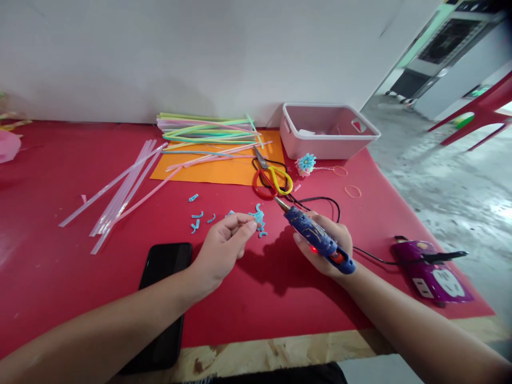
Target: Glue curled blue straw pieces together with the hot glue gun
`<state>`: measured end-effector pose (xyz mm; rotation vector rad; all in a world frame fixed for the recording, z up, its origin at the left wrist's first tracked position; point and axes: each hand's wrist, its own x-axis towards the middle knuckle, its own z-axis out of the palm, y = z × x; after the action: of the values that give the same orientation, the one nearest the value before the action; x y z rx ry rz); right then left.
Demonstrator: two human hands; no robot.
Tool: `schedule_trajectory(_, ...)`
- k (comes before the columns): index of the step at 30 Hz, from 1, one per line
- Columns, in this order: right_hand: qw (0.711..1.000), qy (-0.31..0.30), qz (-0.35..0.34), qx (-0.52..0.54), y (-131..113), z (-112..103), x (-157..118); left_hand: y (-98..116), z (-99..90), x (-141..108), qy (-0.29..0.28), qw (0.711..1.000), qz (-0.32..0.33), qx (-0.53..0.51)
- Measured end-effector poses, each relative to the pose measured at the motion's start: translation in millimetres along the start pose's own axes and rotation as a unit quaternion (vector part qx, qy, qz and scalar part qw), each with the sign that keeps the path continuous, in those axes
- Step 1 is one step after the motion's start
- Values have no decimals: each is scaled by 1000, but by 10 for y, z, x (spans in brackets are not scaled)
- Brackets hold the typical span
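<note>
My right hand (326, 242) is wrapped round a blue glue gun (314, 232), whose metal nozzle points up and left towards the scissors (270, 176). A red light glows on the gun. My left hand (226, 245) pinches a small light blue piece (256, 217) between thumb and forefinger, just left of the nozzle. Behind its fingertips the shape of that piece is partly hidden. More short blue pieces (195, 226) are scattered on the red table cover (240, 314), left of and beyond my left hand.
A black phone (160, 320) lies under my left forearm. Glue sticks (124, 197) rest at the left. Pipe cleaners (208, 133) cover orange paper (216, 173). Behind are a pink basket (332, 146) and a blue-pink flower (306, 164). A purple power socket (432, 272) sits right, its cable on the table.
</note>
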<state>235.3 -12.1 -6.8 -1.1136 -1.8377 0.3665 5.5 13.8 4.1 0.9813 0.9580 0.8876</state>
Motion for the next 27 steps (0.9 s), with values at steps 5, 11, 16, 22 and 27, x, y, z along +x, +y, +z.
schedule_trajectory(5, 1000, -9, -15, 5, -3, 8, 9, 8, 18, -17, -9, 1000, 7, -13)
schedule_trajectory(11, 999, -18, -34, 9, -3, 7, -7, 30, 34, -35, -7, 1000, 5, -7)
schedule_trajectory(16, 999, -21, -37, 8, -7, 5, 0, -6, 1, -51, -15, 1000, 19, -4)
schedule_trajectory(22, 1000, -7, 8, -5, -86, 7, -16, 14, 13, -71, 12, 997, 67, 30)
schedule_trajectory(27, 998, -35, 53, 29, -89, 26, -87, 48, 16, -88, -2, 995, 84, 45)
